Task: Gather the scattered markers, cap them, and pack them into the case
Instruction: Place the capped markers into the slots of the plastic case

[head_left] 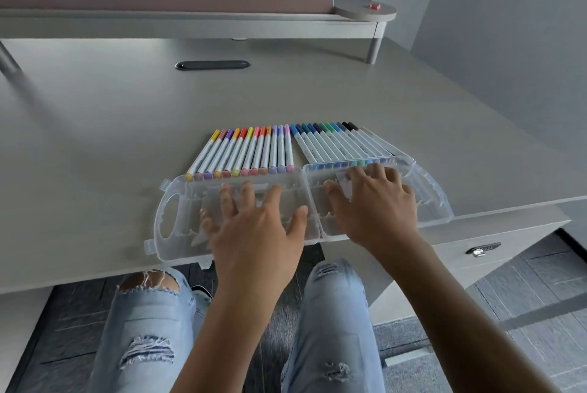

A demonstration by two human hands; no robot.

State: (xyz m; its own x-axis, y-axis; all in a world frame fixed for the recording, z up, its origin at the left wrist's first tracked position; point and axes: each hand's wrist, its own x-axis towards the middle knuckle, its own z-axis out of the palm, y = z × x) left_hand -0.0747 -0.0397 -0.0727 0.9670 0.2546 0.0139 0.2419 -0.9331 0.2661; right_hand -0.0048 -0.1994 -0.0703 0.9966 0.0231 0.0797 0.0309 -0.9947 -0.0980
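now both hands lie flat, fingers spread, left hand (254,227) and right hand (374,202) on the open clear case (168,218) at frame centre; capped markers (286,151) just above, probably uncased; steady case first.

The clear plastic case (173,218) lies open flat at the desk's near edge. Two rows of capped white markers lie just behind it: warm colours (244,151) left, blues, greens and blacks (343,145) right.

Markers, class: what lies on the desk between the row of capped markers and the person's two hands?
In the head view, only the far wall of the open clear plastic case; both hands rest flat in its empty trays.
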